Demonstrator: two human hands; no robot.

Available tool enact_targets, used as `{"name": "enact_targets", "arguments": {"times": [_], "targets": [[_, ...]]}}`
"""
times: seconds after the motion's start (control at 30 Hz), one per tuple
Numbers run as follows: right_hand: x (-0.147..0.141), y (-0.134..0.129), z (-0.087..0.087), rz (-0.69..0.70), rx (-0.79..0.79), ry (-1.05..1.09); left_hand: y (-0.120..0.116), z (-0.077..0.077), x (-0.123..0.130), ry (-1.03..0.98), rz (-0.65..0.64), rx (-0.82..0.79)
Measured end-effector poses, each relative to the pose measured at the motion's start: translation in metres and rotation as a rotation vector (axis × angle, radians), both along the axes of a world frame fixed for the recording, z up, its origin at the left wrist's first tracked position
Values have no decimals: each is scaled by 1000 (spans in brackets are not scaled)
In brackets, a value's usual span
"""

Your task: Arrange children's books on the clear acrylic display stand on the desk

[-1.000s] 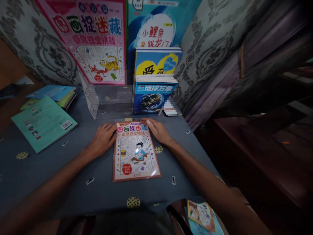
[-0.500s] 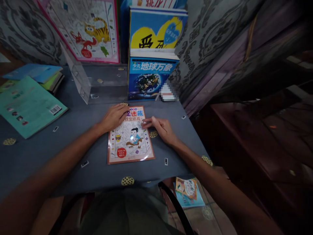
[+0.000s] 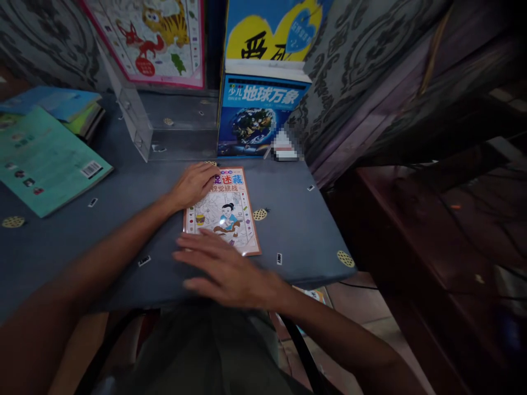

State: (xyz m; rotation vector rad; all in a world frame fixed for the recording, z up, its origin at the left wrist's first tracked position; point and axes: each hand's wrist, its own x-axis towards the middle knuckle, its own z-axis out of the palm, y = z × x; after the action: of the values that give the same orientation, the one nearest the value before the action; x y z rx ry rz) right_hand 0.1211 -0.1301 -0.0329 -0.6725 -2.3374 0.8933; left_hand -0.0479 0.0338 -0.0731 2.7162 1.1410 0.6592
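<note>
Patterned cloth [image 3: 346, 60] hung behind the grey desk [image 3: 127, 181], where a thin picture book [image 3: 224, 206] lay face up. Well to its left I saw a teal book [image 3: 53, 162] overlapping a small stack [image 3: 88, 112]; behind its upper left, a clear rack [image 3: 134, 115]. The left hand [image 3: 192, 186] lay open over its upper left corner. The right hand [image 3: 222, 271], blurred, spread its fingers across its lower edge; I couldn't tell whether they touched. Behind it, slightly right, an Earth book [image 3: 259, 118] stood upright.

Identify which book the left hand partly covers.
The orange-bordered book showing a seated figure: the left hand lies over its top left corner. No hand covers the green book or globe book.
</note>
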Motion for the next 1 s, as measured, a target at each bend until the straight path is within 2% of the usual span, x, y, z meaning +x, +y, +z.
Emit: {"name": "enact_targets", "arguments": {"times": [0.1, 0.2, 0.37, 0.57, 0.67, 0.83, 0.93, 1.0], "targets": [[-40, -6, -3, 75, 41, -178, 1, -1, -1, -20, -16, 7], [-45, -9, -7, 42, 77, -290, 2, -2, -2, -35, -25, 16], [-5, -15, -14, -147, 71, -292, 2, -2, -2, -43, -47, 25], [47, -23, -37, -476, 95, -242, 1, -1, -2, -56, -38, 18], [60, -22, -43, -572, 118, -231, 1, -2, -2, -47, -35, 26], [52, -23, -31, -552, 107, -239, 7, 1, -10, 47, -75, 66], [41, -25, -19, -496, 77, -213, 6, 14, -17, 192, -77, 120], [37, -22, -12, -469, 57, -189, 1, 24, -15, 293, -14, 118]]}}
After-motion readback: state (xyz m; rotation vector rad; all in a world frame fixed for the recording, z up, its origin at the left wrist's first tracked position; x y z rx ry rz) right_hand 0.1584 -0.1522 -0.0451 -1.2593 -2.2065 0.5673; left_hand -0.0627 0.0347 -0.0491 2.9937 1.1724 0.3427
